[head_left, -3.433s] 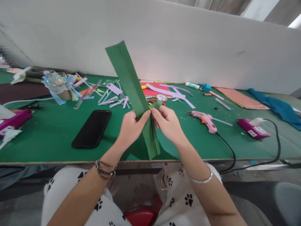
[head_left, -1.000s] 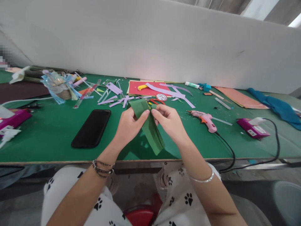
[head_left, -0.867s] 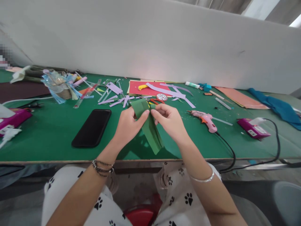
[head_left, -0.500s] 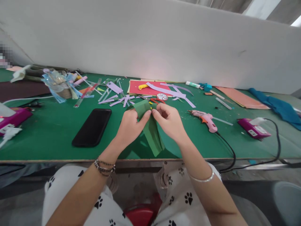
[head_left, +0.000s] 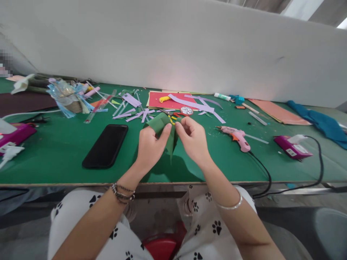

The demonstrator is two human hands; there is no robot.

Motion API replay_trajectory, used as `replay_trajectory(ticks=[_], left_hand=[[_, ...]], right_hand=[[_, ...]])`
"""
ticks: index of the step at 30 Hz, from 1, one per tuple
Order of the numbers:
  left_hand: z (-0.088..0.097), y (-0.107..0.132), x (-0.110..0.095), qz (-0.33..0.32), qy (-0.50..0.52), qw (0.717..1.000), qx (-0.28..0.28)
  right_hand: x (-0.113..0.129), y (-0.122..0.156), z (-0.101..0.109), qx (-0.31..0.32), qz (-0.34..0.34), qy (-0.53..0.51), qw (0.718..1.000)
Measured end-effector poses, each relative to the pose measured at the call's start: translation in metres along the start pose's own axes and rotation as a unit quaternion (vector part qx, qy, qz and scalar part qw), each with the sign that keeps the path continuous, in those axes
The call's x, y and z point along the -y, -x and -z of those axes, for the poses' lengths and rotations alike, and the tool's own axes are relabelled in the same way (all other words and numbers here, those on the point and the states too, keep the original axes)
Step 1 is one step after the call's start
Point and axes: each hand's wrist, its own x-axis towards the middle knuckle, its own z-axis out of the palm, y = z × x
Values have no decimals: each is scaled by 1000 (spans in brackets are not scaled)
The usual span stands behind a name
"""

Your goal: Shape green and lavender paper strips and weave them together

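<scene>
A green sheet of paper point(head_left: 158, 124) is bent and held up above the table between my two hands. My left hand point(head_left: 151, 144) pinches it with the thumb on top, and part of the sheet curls over the fingers. Close beside it, my right hand point(head_left: 193, 141) pinches the same paper between thumb and forefinger. The lower part of the sheet hangs as a narrow point below the fingertips. Just beyond the hands lie scissors point(head_left: 171, 119) with yellow and red on the handles, partly hidden by the paper.
A black phone point(head_left: 105, 146) lies left of my hands. On the right are a pink glue gun point(head_left: 235, 137) with its cord and a purple power socket point(head_left: 292, 147). Purple paper strips point(head_left: 145, 115) and a red sheet point(head_left: 157, 99) lie behind. A decorated bundle point(head_left: 69, 97) stands at the back left.
The green paper has turned, so its hanging part shows narrower and shorter than before. Both hands have shifted slightly, and more of the yellow handle shows between them.
</scene>
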Motion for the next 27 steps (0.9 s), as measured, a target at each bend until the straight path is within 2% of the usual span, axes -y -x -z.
replay_trajectory(ticks=[8, 13, 15, 18, 20, 27], left_hand=[[5, -6, 2, 38, 30, 998, 28], [6, -5, 1, 42, 26, 998, 30], [6, -5, 1, 45, 29, 997, 53], [6, -6, 3, 45, 40, 991, 117], [6, -6, 5, 44, 38, 989, 135], [5, -5, 3, 48, 3, 997, 52]], right_hand=[[2, 0, 7, 84, -6, -42, 996], [1, 0, 6, 75, 31, 22, 996], [0, 1, 4, 65, 20, 27, 997], [-1, 0, 3, 63, -16, 3, 998], [-2, -1, 3, 66, -37, -12, 997], [-7, -3, 2, 29, -70, -26, 997]])
